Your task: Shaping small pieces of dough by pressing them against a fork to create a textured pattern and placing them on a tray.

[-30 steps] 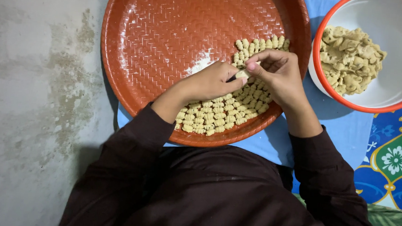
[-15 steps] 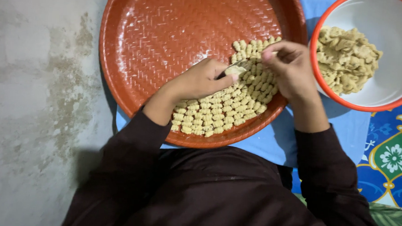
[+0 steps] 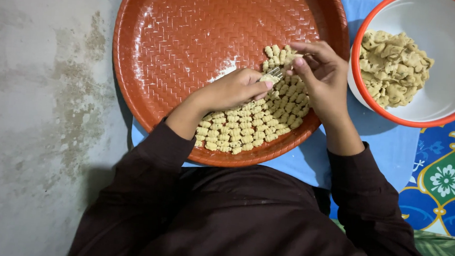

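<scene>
The left hand [image 3: 234,89] comes in from the lower left, in a dark brown sleeve. It lies low over the big round red-brown woven tray [image 3: 180,42]. Its fingers are curled in tight around a small metal fork [image 3: 275,72]. Only the tines of the fork stick out past the fingers, and they point up and to the right.

The right hand [image 3: 321,78] comes up from the lower right, with its wrist bent and the palm turned toward the left hand. Its fingers are close together and pinch a small ridged piece of pale dough [image 3: 292,57]. The pinched piece sits right at the fingertips, just beside the fork tines. I cannot tell if the piece touches the fork.

Under both hands lie the rows of small ridged dough pieces [image 3: 245,131]. They fill the lower right part of the tray, packed side by side. The left hand rests on top of some of them.

To the right of the tray stands a white bowl with a red rim [image 3: 436,100]. A lump of pale dough [image 3: 391,66] sits inside it on the left side. The tray and the bowl sit on a light blue cloth [image 3: 392,152].
</scene>
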